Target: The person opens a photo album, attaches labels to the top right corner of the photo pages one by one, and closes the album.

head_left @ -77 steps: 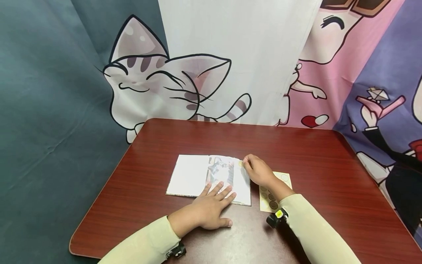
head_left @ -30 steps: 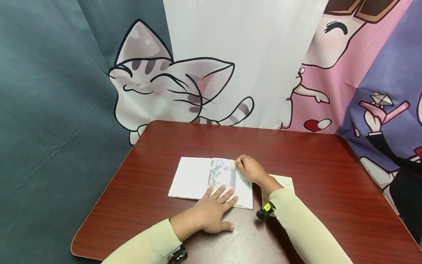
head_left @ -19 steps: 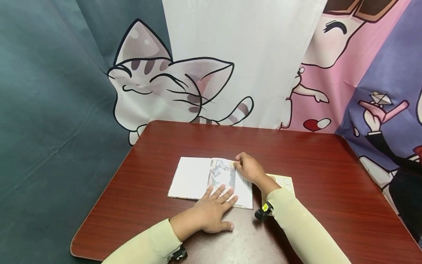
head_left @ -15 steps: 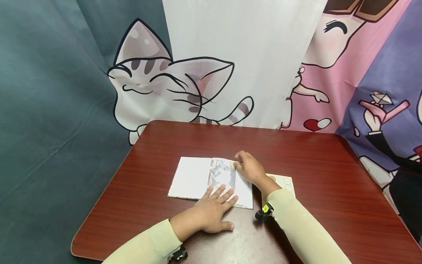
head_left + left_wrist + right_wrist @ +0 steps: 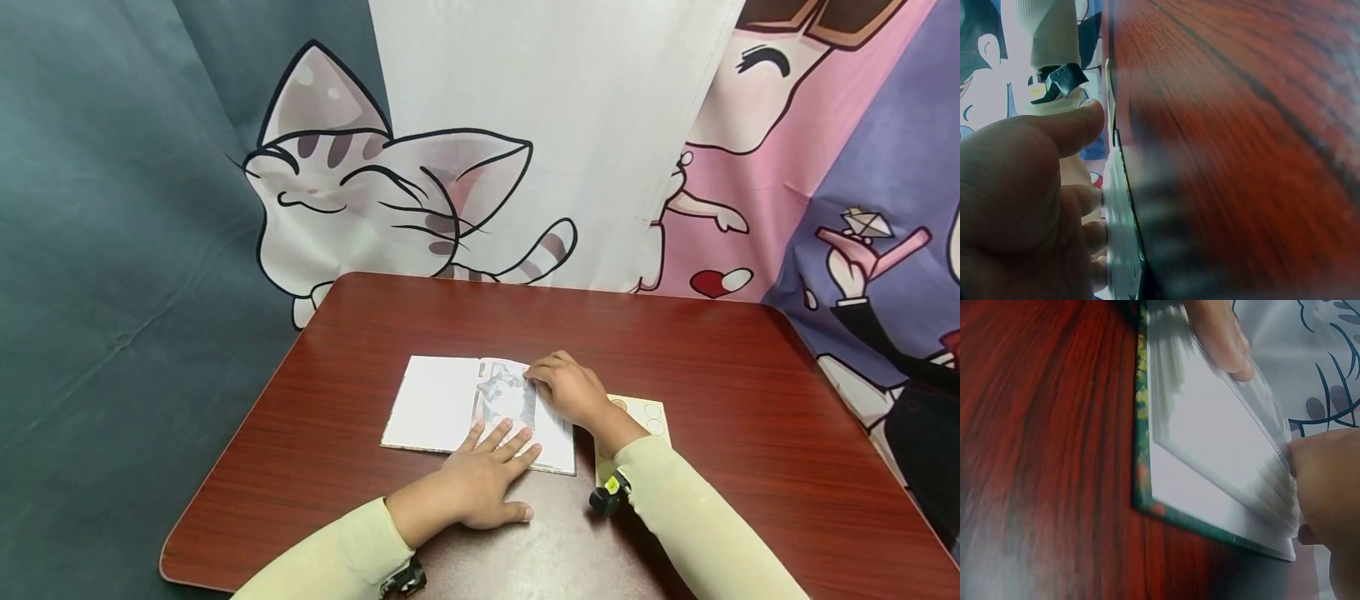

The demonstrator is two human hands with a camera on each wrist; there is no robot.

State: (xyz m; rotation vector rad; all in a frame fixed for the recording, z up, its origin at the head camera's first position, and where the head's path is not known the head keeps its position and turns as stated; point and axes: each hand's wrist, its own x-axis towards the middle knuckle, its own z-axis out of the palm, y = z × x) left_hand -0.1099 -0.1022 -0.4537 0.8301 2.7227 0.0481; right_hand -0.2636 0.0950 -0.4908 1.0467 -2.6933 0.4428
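Observation:
An open book (image 5: 431,404) lies on the table, its left page blank and a pale printed picture (image 5: 504,392) on its right page. My left hand (image 5: 483,487) rests spread on the lower part of the right page, fingers straight, thumb out over the table. At the upper right of that page, my right hand (image 5: 568,390) touches the paper with its fingertips, covering the spot where a small yellow round sticker showed earlier. The right wrist view has the book's green patterned cover edge (image 5: 1141,425) and the right hand (image 5: 1329,487) at the page edge.
A pale yellow sheet of round stickers (image 5: 651,410) lies right of the book, partly under the right forearm. The reddish-brown table (image 5: 300,467) has rounded corners. Behind it hangs a curtain (image 5: 600,100) with cartoon figures. Each wrist carries a small black camera (image 5: 609,493).
My right hand has moved left along the page's top with a small yellow round sticker, then its fingers have unbent and flattened over it. The left hand has stayed on the page.

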